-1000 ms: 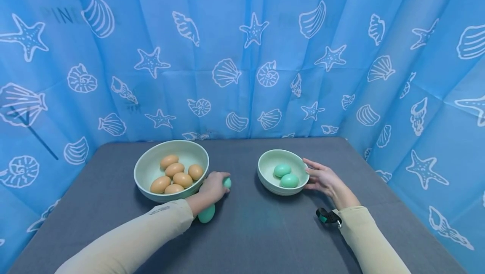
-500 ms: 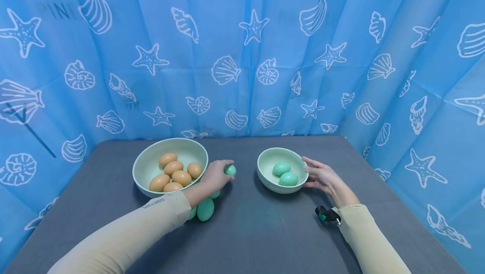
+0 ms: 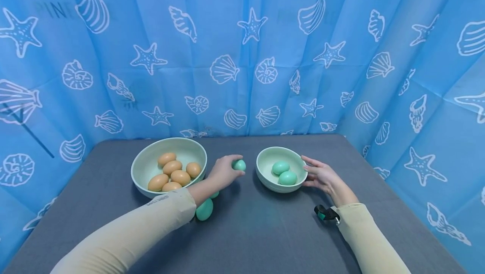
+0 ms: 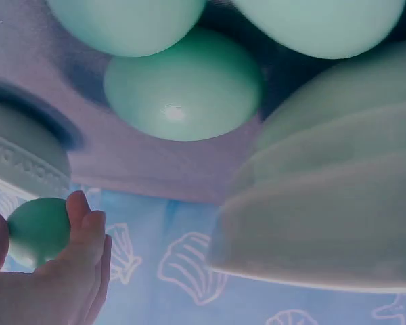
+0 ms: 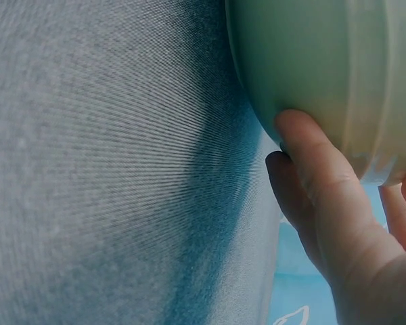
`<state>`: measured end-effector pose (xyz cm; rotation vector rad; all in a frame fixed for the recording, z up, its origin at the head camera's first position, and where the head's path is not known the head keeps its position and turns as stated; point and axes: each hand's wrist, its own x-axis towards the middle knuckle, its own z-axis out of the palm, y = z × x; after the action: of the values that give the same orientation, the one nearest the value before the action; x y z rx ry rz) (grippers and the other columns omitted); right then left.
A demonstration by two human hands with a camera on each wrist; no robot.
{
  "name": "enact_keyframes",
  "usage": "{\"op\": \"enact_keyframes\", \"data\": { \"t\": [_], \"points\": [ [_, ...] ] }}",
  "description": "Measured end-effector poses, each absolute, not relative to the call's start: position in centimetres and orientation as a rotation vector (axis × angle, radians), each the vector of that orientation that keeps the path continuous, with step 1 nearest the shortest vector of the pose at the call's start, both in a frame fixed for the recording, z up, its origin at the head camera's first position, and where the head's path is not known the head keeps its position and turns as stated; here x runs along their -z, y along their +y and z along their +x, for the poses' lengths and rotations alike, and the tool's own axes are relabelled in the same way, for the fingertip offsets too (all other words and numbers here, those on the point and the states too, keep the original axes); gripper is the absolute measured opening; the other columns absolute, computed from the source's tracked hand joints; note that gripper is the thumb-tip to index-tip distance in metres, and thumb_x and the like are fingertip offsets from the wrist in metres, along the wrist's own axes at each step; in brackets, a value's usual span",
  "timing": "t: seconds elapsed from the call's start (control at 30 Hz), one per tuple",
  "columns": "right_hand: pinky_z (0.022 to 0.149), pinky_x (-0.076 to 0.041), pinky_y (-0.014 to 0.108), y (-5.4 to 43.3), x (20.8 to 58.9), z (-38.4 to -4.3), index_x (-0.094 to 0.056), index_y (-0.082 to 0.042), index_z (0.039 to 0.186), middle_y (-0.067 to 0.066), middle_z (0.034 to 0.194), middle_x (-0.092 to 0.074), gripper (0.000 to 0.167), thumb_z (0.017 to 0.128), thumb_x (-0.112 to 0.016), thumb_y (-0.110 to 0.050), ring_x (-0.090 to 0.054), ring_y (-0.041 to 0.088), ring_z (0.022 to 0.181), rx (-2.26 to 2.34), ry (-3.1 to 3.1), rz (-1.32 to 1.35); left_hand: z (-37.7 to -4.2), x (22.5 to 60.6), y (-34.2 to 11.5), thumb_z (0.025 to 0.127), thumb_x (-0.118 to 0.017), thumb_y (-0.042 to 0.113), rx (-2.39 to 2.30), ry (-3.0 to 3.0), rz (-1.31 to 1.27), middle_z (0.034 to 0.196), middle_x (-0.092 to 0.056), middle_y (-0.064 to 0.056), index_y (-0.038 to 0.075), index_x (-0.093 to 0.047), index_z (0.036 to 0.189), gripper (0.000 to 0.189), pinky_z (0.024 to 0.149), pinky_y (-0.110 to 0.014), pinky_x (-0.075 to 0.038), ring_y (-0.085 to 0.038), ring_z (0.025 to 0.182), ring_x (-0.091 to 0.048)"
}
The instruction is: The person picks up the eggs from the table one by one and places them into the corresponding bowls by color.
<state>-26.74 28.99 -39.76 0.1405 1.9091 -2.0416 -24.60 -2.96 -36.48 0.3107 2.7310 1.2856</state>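
My left hand [image 3: 223,172] pinches a green egg [image 3: 239,165] between thumb and fingertips, above the table between the two bowls. In the left wrist view the same egg [image 4: 39,230] sits at the fingertips, with the small bowl [image 4: 24,150] behind it. That small pale green bowl [image 3: 268,158] contains two green eggs [image 3: 281,167]. Against its right side rest the extended fingers of my right hand [image 3: 326,181]; the right wrist view shows fingertips touching the bowl's outer wall [image 5: 304,74].
A larger pale green bowl [image 3: 142,171] on the left holds several brown eggs [image 3: 172,167]. Several more green eggs [image 3: 204,210] lie on the grey table [image 3: 257,232] beside it, partly hidden by my left arm. A blue shell-patterned curtain [image 3: 235,46] hangs behind the table.
My left hand has lifted the green egg away from beside the large bowl and carried it right, toward the small bowl. The right hand stays at the small bowl.
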Motion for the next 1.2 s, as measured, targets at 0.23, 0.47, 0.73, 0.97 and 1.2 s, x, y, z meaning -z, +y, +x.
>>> {"op": "enact_keyframes", "data": {
  "t": [0.23,0.47,0.73,0.97,1.2],
  "points": [
    [0.082,-0.057,0.039,29.0,39.7,-26.7,-0.013,-0.008,0.156,0.028,0.157,-0.011,0.058,0.105,-0.041,-0.010,-0.061,0.015,0.100,2.045,1.902,0.147,-24.6,36.2,-1.9,0.088,-0.072,0.011,-1.386,2.687,0.315,0.138,-0.055,-0.012,0.008,-0.057,0.136,0.050,0.097,-0.045,-0.048,-0.030,0.126,-0.050],
    [0.081,-0.057,0.038,29.1,39.8,-26.6,-0.012,-0.008,0.155,0.027,0.157,-0.010,0.058,0.105,-0.040,-0.010,-0.061,0.014,0.098,2.042,1.900,0.148,-24.7,36.1,-0.4,0.087,-0.073,0.011,-1.447,2.652,0.350,0.137,-0.056,-0.013,0.008,-0.058,0.135,0.049,0.093,-0.044,-0.050,-0.030,0.122,-0.053],
    [0.080,-0.057,0.038,29.0,39.7,-26.6,-0.013,-0.007,0.155,0.028,0.157,-0.011,0.058,0.105,-0.041,-0.010,-0.060,0.014,0.099,2.046,1.893,0.146,-25.2,36.0,1.1,0.085,-0.075,0.009,-1.538,2.594,0.414,0.136,-0.056,-0.013,0.007,-0.061,0.132,0.049,0.096,-0.044,-0.049,-0.029,0.126,-0.050],
    [0.081,-0.057,0.039,28.9,39.6,-26.6,-0.012,-0.007,0.155,0.028,0.157,-0.011,0.059,0.105,-0.041,-0.010,-0.061,0.013,0.098,2.049,1.887,0.148,-25.8,36.4,2.5,0.084,-0.076,0.008,-1.550,2.565,0.424,0.137,-0.055,-0.012,0.008,-0.063,0.130,0.048,0.098,-0.043,-0.048,-0.028,0.129,-0.048],
    [0.080,-0.057,0.038,29.0,39.5,-26.7,-0.011,-0.006,0.155,0.029,0.157,-0.009,0.059,0.104,-0.042,-0.010,-0.061,0.012,0.096,2.055,1.886,0.125,-26.9,36.6,3.8,0.082,-0.077,0.003,-1.557,2.575,0.409,0.137,-0.055,-0.010,0.009,-0.064,0.128,0.048,0.090,-0.039,-0.052,-0.027,0.126,-0.051]
  ]
}}
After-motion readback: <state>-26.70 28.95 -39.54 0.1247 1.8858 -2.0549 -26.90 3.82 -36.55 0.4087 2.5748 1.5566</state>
